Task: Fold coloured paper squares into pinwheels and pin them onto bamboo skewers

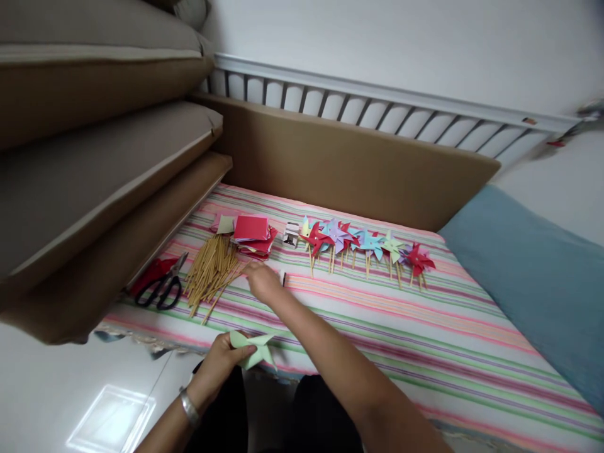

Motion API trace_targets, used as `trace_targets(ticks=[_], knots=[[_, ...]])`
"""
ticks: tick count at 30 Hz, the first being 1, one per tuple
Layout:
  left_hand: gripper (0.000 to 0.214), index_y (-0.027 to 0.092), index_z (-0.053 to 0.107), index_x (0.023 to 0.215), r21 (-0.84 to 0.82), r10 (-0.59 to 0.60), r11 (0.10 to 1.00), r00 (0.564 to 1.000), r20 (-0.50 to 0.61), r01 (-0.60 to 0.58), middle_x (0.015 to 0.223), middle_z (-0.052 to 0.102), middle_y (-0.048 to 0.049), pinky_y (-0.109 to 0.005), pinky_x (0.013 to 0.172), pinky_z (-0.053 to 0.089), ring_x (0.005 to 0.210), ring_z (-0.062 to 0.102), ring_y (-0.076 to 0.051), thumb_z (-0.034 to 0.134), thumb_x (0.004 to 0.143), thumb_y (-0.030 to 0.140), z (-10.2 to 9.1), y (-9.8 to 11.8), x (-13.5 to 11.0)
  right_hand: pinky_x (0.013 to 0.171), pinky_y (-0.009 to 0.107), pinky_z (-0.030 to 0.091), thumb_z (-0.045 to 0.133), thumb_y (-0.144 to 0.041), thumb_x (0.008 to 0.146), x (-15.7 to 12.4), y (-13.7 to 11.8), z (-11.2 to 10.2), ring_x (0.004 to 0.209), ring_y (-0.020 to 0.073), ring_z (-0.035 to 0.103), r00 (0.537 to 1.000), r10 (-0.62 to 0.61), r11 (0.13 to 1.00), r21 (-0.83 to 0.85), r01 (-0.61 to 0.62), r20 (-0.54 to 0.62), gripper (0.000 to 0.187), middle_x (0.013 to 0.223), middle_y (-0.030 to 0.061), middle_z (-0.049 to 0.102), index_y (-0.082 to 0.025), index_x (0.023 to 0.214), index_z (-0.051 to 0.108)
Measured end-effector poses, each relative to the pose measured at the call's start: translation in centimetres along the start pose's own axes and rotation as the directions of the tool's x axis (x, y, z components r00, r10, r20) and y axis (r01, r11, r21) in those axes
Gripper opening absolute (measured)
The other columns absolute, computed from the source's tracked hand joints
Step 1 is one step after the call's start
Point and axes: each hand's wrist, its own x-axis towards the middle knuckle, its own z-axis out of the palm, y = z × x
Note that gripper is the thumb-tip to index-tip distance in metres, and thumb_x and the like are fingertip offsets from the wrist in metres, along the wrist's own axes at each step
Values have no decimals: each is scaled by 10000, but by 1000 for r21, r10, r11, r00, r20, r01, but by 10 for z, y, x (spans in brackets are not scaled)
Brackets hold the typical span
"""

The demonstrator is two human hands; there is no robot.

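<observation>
At the near edge of the bed (pixel 425 340), the left hand (pixel 219 365) is clamped on a pale green paper pinwheel (pixel 258 356), thumb on top near its middle; no stick shows on it. Farther in, the right hand (pixel 262 282) reaches to the tips of the loose wooden sticks (pixel 207 270), and whether its fingers have closed on one I cannot tell. The two hands are well apart. The step in hand looks like fetching a stick while the folded blades are kept together; the next move seems to call for separating one stick without dragging the others, and a steady left thumb. Toward the left edge, beside the sticks, lie black-handled scissors (pixel 163 289). Beyond, toward the far edge, are a stack of paper squares (pixel 251 228), a small box (pixel 291 234) and, stretching rightward, a row of pinwheels on sticks (pixel 335 236).
</observation>
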Motion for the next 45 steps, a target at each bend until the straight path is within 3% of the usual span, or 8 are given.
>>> trace_targets(ticks=[7, 14, 19, 26, 30, 34, 38, 45], knots=[[237, 139, 683, 666, 54, -8, 999, 1000, 28, 6, 623, 668, -28, -260, 604, 395, 591, 555, -154, 753, 595, 354, -1, 3, -6, 894, 412, 365, 424, -71, 838, 25, -15, 31, 1000, 248, 524, 996, -27, 990, -137, 38, 83, 245, 968, 152, 662, -94, 942, 645], [237, 138, 662, 668, 66, 53, 996, 998, 17, -54, 617, 648, -21, -264, 614, 400, 598, 555, -154, 756, 593, 342, -2, 17, -11, 933, 395, 338, 436, -55, 800, 15, -25, 10, 1019, 243, 517, 1000, 7, 1000, 8, -6, -20, 222, 990, 163, 645, -88, 908, 627], [178, 155, 678, 696, 89, 162, 982, 986, 38, -165, 617, 638, -7, -257, 632, 406, 607, 554, -145, 745, 619, 301, -2, 41, -22, 796, 333, 429, 425, -68, 770, -45, -17, -22, 889, 201, 582, 965, 215, 943, 289, -165, -153, 229, 948, 122, 641, -148, 894, 600], [136, 168, 702, 698, 138, 256, 952, 958, 131, -273, 649, 637, -21, -254, 622, 423, 627, 561, -153, 730, 635, 285, 27, 55, -38, 455, 213, 400, 386, -183, 739, -167, 14, -41, 515, 114, 581, 838, 534, 650, 689, -322, -112, 290, 739, 29, 661, -156, 973, 554], [120, 169, 701, 695, 193, 282, 929, 941, 190, -317, 656, 635, -27, -259, 618, 427, 637, 565, -161, 718, 645, 277, 46, 56, -45, 415, 198, 345, 439, -276, 754, -209, 3, -44, 444, 91, 496, 786, 610, 530, 788, -313, -99, 269, 673, 17, 645, -148, 949, 572], [63, 179, 712, 698, 244, 428, 834, 859, 282, -495, 775, 651, -57, -288, 735, 436, 774, 586, -188, 693, 682, 237, 57, 67, -55, 417, 203, 312, 505, -350, 777, -232, -24, -51, 395, 66, 390, 792, 606, 453, 853, -259, -81, 282, 594, -16, 593, -153, 950, 607], [54, 194, 718, 720, 239, 537, 757, 788, 303, -608, 987, 646, -95, -365, 888, 407, 978, 570, -235, 676, 711, 225, 61, 81, -69, 434, 214, 321, 533, -351, 784, -244, -46, -67, 411, 74, 399, 800, 590, 464, 855, -232, -103, 254, 586, -19, 588, -167, 924, 640], [52, 202, 719, 735, 269, 549, 726, 769, 328, -633, 1114, 646, -102, -368, 936, 392, 1069, 561, -252, 669, 724, 198, 60, 93, -85, 510, 234, 393, 516, -309, 816, -249, -62, -89, 518, 120, 513, 857, 484, 628, 752, -201, -175, 210, 623, -10, 617, -206, 913, 672]])
